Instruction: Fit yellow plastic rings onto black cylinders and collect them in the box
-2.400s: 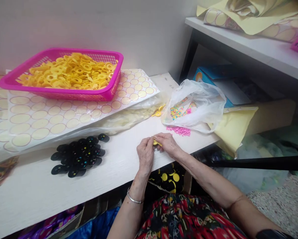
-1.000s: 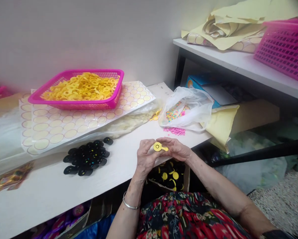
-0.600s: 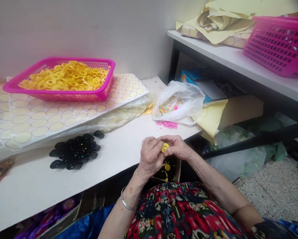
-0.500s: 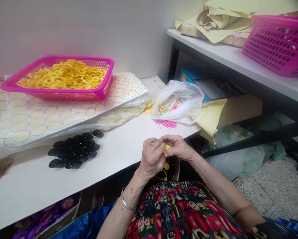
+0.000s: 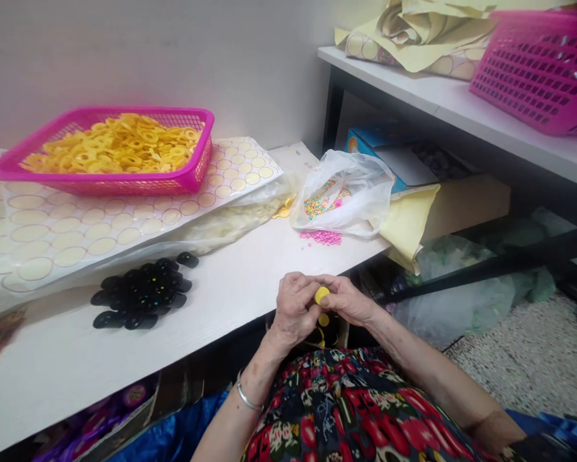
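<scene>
My left hand (image 5: 294, 309) and my right hand (image 5: 350, 300) meet at the table's front edge, fingers bent together. Between them is a small round yellow disc (image 5: 321, 295), its flat face turned up toward me. The fingers of both hands close round it, and whatever lies beneath the disc is hidden. Just below the hands, a box (image 5: 339, 330) at my lap holds dark pieces with yellow round parts. Left of my hands, a cluster of small black rounded pieces (image 5: 144, 289) lies on the white table (image 5: 240, 282).
A pink basket (image 5: 205, 154) full of yellow ring-shaped pieces stands on sheets of round stickers (image 5: 100, 247). A plastic bag (image 5: 365, 186) holds colourful beads, with pink beads (image 5: 323, 238) spilled before it. At right are a shelf (image 5: 442, 106), another pink basket (image 5: 524, 77) and cartons (image 5: 475, 205).
Both hands have come slightly lower, and the yellow disc between the fingers now shows its full round face. The whole view has shifted a little.
</scene>
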`<state>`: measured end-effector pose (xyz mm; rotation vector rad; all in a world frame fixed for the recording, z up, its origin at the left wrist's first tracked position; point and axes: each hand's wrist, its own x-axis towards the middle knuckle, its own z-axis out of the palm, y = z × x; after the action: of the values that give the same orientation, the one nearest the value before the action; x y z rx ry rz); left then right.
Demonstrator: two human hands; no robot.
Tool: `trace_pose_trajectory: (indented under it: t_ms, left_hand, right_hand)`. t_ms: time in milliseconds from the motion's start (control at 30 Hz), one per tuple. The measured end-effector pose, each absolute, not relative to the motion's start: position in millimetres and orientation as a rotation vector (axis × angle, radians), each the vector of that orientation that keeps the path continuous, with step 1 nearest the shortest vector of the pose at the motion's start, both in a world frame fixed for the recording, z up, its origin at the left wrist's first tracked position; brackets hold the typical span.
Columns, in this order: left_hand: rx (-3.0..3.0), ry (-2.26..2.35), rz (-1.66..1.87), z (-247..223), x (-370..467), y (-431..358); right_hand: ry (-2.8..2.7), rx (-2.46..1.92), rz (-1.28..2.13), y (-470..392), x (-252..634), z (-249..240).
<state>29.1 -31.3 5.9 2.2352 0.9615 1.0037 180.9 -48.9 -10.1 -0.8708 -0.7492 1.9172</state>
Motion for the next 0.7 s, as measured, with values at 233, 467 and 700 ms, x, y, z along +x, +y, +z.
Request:
trace_pose_trajectory:
  t_ms: [233, 467, 700]
  left_hand:
    - [2.201, 1.311, 1.011, 0.0, -32.1, 3.6]
    - [1.774, 2.732, 0.505, 4.6, -113.1, 69.1]
    - [1.739, 2.708, 0.125, -3.0, -127.0, 95.3]
  right_hand:
    - [-1.324, -1.425, 1.739, -61.2, 181.7, -38.7]
    - [-1.568, -1.695, 1.379, -50.7, 164.2, -78.5]
    - [-1.269, -1.517, 1.705, -50.6, 183.2, -65.2]
